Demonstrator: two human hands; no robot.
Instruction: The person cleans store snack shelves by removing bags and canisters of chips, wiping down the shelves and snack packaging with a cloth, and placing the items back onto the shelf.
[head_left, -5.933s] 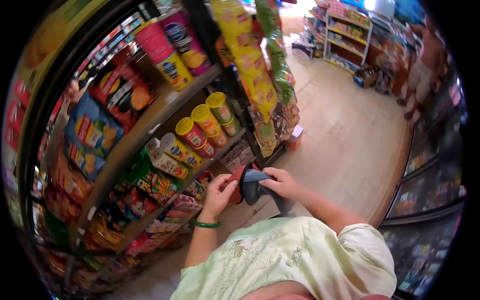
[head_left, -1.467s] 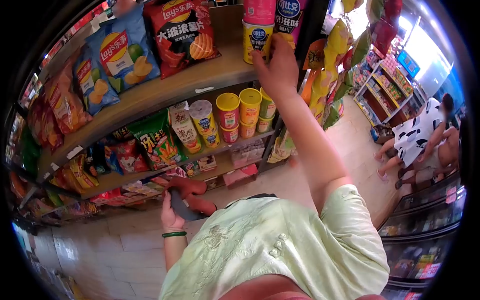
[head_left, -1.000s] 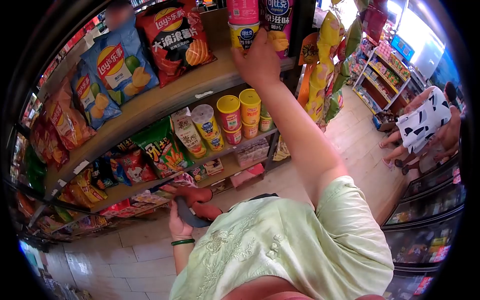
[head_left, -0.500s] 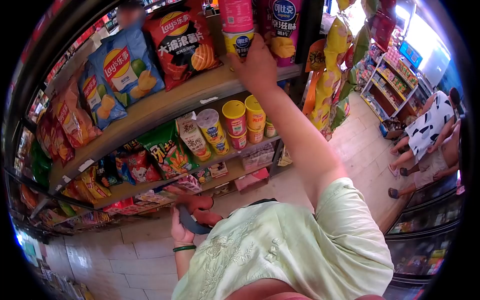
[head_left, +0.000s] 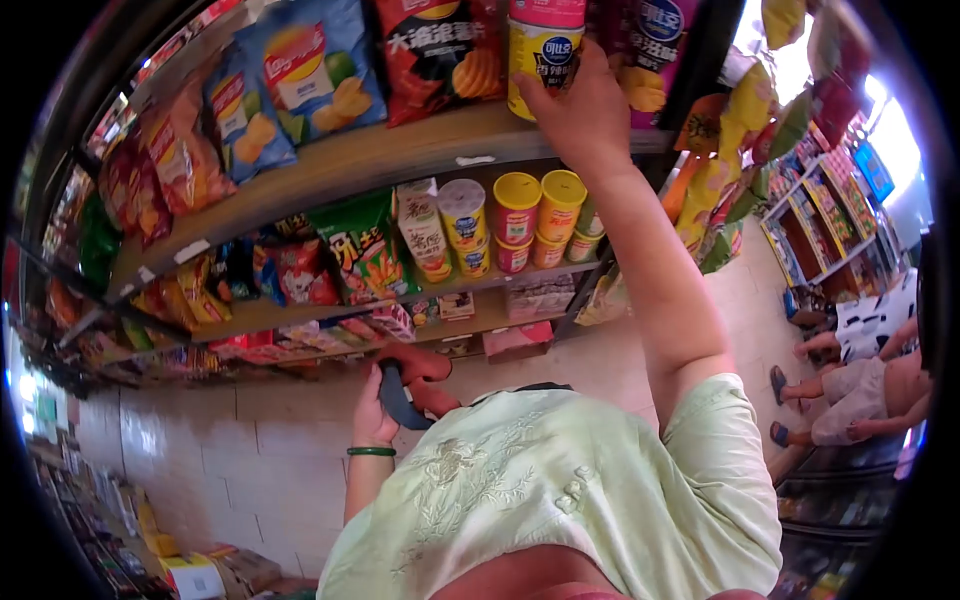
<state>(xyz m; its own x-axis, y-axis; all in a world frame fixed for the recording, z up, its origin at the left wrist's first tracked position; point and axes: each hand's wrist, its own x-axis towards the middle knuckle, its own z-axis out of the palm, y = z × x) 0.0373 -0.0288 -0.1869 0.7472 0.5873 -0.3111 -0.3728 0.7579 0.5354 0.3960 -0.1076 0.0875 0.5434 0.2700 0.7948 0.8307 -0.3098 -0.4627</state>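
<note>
My right hand (head_left: 588, 112) reaches up to the shelf. Its thumb and fingers wrap around the lower part of a yellow chip canister (head_left: 532, 62), which stands on the wooden shelf under a pink canister (head_left: 547, 10). A purple chip canister (head_left: 645, 50) is just right of the hand, and a red Lay's bag (head_left: 440, 60) stands to the left. Low beside my body, my left hand (head_left: 372, 412) is closed against a dark grey curved item (head_left: 402, 402) whose kind I cannot make out. Reddish-brown rounded shapes (head_left: 428, 365) lie behind it.
Blue Lay's bags (head_left: 315, 70) line the upper shelf (head_left: 400, 145). Small canisters (head_left: 517, 210) and a green snack bag (head_left: 360, 250) fill the one below. Hanging snack packs (head_left: 735, 140) are at the right shelf end. Two people, one in light shorts (head_left: 850, 400), are at the far right.
The whole view has shifted, placing the shelves higher and farther right. My right hand stays on the yellow canister, more of whose front now shows. My left hand keeps the grey item.
</note>
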